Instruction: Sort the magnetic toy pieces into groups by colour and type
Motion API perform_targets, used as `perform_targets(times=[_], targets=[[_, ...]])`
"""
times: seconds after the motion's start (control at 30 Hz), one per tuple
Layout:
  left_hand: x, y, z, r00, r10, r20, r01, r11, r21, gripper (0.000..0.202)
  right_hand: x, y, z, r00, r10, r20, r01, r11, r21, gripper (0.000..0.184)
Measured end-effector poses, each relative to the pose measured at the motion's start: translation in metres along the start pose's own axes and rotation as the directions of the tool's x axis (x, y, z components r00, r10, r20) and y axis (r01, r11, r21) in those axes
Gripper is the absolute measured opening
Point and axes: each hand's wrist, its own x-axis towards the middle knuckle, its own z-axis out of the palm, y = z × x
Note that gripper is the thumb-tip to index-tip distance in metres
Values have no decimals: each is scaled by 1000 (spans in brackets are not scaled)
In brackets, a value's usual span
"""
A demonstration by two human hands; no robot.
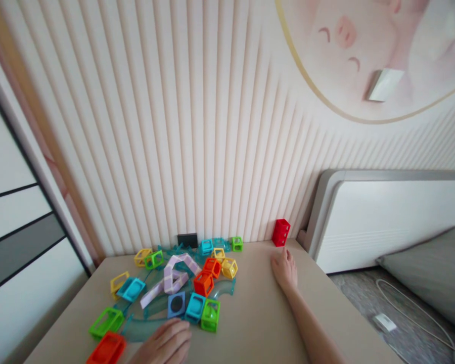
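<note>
My right hand (pixel 285 269) lies flat on the beige table (pixel 250 323), fingers stretched toward a red hollow block (pixel 281 232) that stands by the wall; the fingertips are just short of it. My left hand (pixel 166 345) rests palm down at the table's near edge, fingers loosely curled on a clear teal curved track piece (pixel 144 326), beside a blue block with a dark hole (pixel 176 305). Several hollow cube blocks in orange (pixel 203 283), green (pixel 210 315), cyan (pixel 194 307) and yellow (pixel 229 268) lie heaped at left centre with lilac track strips (pixel 174 275).
A ribbed white wall rises behind the table, with a black socket (pixel 187 240) at its foot. To the right stand a white bed headboard (pixel 382 217), a grey pillow (pixel 436 273) and a white cable with adapter (pixel 385 321) on the floor. A wardrobe door (pixel 15 237) is at left.
</note>
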Motion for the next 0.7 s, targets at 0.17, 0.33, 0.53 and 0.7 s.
perform_targets(times=[0.17, 0.33, 0.53, 0.7], targets=[[-34, -24, -29, 989, -107, -104, 119, 987, 110, 29, 5, -9, 11, 997, -79, 13, 79, 997, -22, 75], [-63, -46, -47, 964, -187, -187, 220, 960, 172, 22, 20, -17, 18, 999, -40, 6, 40, 998, -43, 80], [-90, -66, -45, 881, -377, -287, 423, 898, 119, 16, 23, -14, 27, 999, -3, -35, 1, 999, -49, 82], [-100, -73, -36, 805, -498, -324, 546, 834, 76, 13, 25, -10, 32, 997, -15, -70, 13, 1000, -25, 83]])
